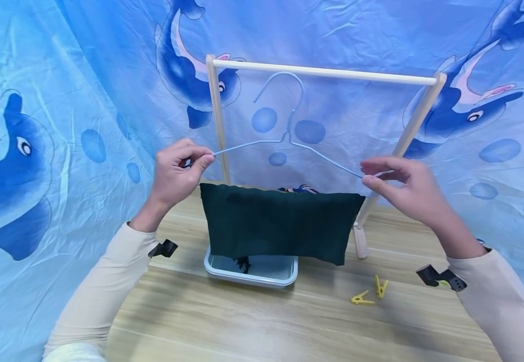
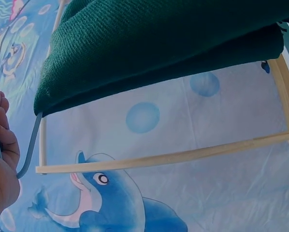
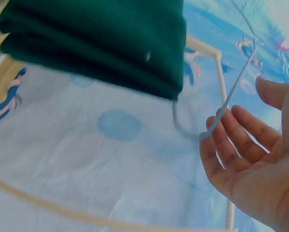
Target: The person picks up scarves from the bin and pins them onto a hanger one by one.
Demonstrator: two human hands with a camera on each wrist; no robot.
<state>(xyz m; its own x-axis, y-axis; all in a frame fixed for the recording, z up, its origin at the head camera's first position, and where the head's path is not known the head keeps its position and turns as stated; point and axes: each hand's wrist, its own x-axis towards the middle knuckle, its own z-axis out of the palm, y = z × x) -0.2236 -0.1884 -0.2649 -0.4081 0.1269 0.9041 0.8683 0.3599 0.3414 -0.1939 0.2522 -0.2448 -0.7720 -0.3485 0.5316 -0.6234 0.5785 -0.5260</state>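
Fingers [image 1: 194,150] of left hand [image 1: 174,171] pinch hanger [image 1: 292,116], right hand [image 1: 411,188] loosely spread, only touching its 4 o'clock end; green cloth [image 1: 280,223] at its 6 o'clock could slide sideways if that end dips.

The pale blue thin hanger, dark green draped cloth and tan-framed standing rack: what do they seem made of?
Hanger: probably smooth-coated metal wire, being slim and evenly bent.
Cloth: soft, matte textile, perhaps knit; fine ridges show from the left wrist.
Rack: likely matte wood, judging by its tan uprights; its whitish top bar looks smoother, possibly painted wood or plastic.
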